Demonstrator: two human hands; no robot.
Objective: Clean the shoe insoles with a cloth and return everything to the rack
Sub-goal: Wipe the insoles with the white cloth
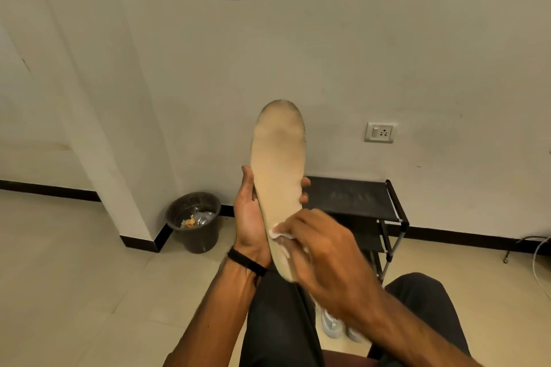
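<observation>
Insole upright in front of person, toe end up, heel end low near lap. Left hand grips its lower half, thumb on near edge, fingertips curled round far edge. Right hand presses white cloth against insole's heel area. Black rack behind by wall; bin at left; pale shoes on floor.

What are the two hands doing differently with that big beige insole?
The left hand wraps around the edges of the beige foam insole, holding it up on end, while the right hand presses a small white cloth against its lower part. The left hand shows its palm side and has a black band at the wrist; the right hand shows its back and is blurred. Both touch the same insole.
</observation>
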